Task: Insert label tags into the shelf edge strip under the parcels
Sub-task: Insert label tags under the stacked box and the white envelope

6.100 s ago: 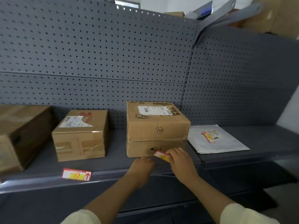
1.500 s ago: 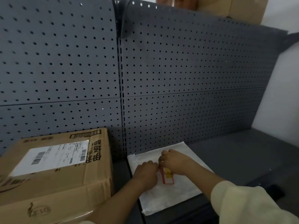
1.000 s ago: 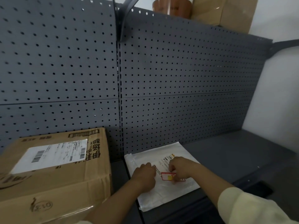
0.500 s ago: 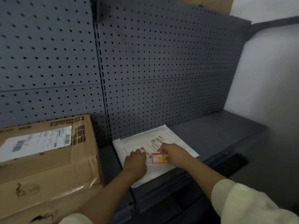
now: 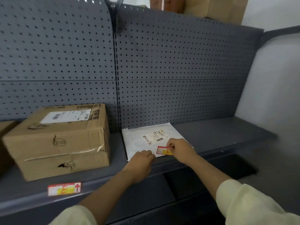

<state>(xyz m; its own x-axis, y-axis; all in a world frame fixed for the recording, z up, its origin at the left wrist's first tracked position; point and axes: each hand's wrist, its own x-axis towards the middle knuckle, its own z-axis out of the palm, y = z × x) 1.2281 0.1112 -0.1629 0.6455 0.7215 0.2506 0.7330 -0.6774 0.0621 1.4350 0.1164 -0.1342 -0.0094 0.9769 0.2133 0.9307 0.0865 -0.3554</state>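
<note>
The label tag, red-bordered with a yellow patch, sits pinched at its right end in our right hand, hovering over the front edge of the white mailer bag on the right shelf bay. Our left hand rests curled, knuckles up, at the mailer's front left corner; we cannot tell whether it grips anything. We judge the tag light and thin, likely a flexible card that bends if pushed from one end, so holding it by both short ends would keep it flat while it slides in. The shelf edge strip runs just below the mailer's front edge, close under both hands. A second tag already sits in the strip beneath the cardboard box. To the right the shelf is bare, leaving free room for sideways movement; the box stands well apart on the left.
</note>
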